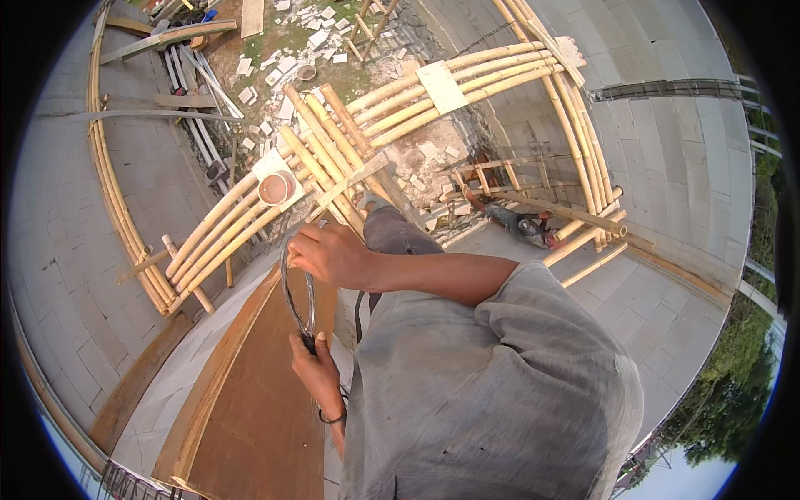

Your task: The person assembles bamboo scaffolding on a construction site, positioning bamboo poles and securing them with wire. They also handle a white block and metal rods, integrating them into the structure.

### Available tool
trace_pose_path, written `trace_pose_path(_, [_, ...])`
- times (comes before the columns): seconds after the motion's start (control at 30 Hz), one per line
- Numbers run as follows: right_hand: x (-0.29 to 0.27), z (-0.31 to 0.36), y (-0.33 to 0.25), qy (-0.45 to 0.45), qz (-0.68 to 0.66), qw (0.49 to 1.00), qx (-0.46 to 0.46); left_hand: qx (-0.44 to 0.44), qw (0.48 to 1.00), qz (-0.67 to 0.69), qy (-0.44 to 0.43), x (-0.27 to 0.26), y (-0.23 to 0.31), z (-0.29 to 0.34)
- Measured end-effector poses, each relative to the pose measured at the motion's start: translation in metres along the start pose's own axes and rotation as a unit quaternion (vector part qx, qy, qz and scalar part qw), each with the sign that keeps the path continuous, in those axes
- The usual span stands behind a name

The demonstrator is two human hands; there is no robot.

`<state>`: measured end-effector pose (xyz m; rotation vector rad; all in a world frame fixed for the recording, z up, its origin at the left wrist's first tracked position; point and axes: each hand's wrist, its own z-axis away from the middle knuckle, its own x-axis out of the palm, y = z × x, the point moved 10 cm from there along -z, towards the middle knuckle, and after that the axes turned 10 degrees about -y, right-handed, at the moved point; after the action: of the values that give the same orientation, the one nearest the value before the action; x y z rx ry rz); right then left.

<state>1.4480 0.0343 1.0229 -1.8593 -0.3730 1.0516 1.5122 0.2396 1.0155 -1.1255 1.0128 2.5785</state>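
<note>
My right hand (329, 255) reaches across from the right, its fingers closed on the upper bend of a bundle of thin grey wire (299, 300). The bundle hangs as a narrow loop of several strands. Below, my left hand (317, 372), with a dark band at the wrist, is closed round the loop's lower end, where a dark part shows between thumb and fingers. Just beside and behind both hands stands a tall brown wooden panel (258, 392) with a pale timber edge.
Bamboo scaffold poles (225, 229) run below me, bearing a round tub (275, 190) and a pale board (442, 87). Farther down, another person (521, 223) is near the grey block wall (667, 158). Broken white pieces (287, 64) litter the ground.
</note>
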Motion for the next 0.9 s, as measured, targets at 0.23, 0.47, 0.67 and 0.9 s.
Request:
trace_pose_path(0.23, [0.005,-0.004,0.123,0.024,-0.481,0.807,0.341,0.032,0.993,-0.034,-0.108,0.018,0.044,-0.092])
trace_pose_path(0.47, [-0.029,-0.017,0.135,-0.052,-0.569,0.739,0.356,0.088,0.982,-0.069,-0.155,0.025,0.075,-0.142])
trace_pose_path(0.67, [-0.062,-0.026,0.149,-0.092,-0.464,0.818,0.326,0.112,0.979,-0.051,-0.165,0.028,0.085,-0.142])
trace_pose_path(0.9, [-0.101,-0.044,0.097,0.021,-0.110,0.966,0.233,0.112,0.982,-0.031,-0.146,0.024,0.085,-0.125])
